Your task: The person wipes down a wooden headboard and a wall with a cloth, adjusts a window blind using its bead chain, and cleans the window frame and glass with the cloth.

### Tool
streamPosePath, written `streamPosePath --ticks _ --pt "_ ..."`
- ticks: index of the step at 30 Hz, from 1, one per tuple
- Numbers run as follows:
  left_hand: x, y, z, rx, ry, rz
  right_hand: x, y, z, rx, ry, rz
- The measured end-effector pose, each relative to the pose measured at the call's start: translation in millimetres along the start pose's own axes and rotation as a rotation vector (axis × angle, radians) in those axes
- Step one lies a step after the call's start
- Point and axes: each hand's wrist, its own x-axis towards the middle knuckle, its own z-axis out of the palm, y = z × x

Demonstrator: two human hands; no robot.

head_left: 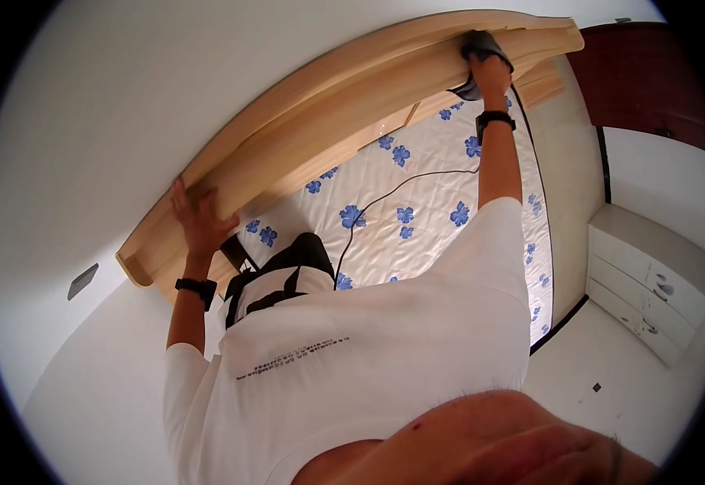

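Observation:
A long light-wood headboard [312, 121] with a curved top edge runs across the upper part of the view. My right hand [491, 74] grips a dark grey cloth [482, 42] against the headboard near its right end; part of the cloth hangs below my fingers. Toward the other end, my left hand [200, 220] rests on the wood with its fingers spread and nothing held. Black bands circle both wrists.
Below the headboard lies a mattress [425, 194] with blue flowers, crossed by a thin dark cable [393, 191]. A white drawer cabinet [643, 275] stands at the right, under a dark red panel [643, 77]. White wall [126, 105] borders the headboard.

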Motion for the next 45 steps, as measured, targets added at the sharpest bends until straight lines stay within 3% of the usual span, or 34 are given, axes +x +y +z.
streamPosePath --ticks 1,3,5,7,14,17,19,22,23,26,31,36,40,44,45 --pt "1 0 -1 0.011 -0.017 -0.007 -4 -2 4 0.001 -0.005 0.0" --pt "0 0 -1 -0.002 -0.029 -0.017 -16 -13 10 -0.063 0.211 -0.053" --pt "4 -6 3 -0.013 -0.039 -0.044 -32 -27 9 -0.044 0.196 -0.113" --pt "-2 -17 10 -0.076 0.088 0.132 -66 -46 12 -0.03 0.131 -0.205" --pt "-5 -17 4 -0.042 0.028 0.068 -230 -183 -5 0.107 -0.053 -0.44" --pt "-5 -26 13 -0.068 0.06 0.086 -306 -258 0 0.164 0.022 -0.528" --pt "-15 -28 13 -0.095 0.069 0.121 -351 -302 -15 0.169 -0.083 -0.364" --pt "-10 -28 3 -0.241 0.089 0.131 -397 -334 -10 0.207 -0.078 -0.405" --pt "-10 -28 0 -0.248 0.073 0.126 -407 -339 -3 0.207 0.052 -0.416" --pt "-11 -28 -2 -0.277 0.068 0.129 -401 -340 -15 0.273 -0.085 -0.316" --pt "-17 -32 -5 -0.272 0.113 0.151 -389 -333 -9 0.243 -0.054 -0.22" --pt "-31 -55 -32 -0.313 0.014 0.243 -378 -335 -3 0.125 -0.075 -0.194" --pt "-87 -100 -81 -0.464 0.062 0.198 -368 -332 12 0.056 -0.033 -0.209" --pt "-143 -160 -115 -0.612 0.031 -0.114 -376 -331 5 0.026 -0.067 -0.246" --pt "-153 -170 -120 -0.614 0.031 -0.106 -383 -338 -2 0.017 -0.116 -0.22"
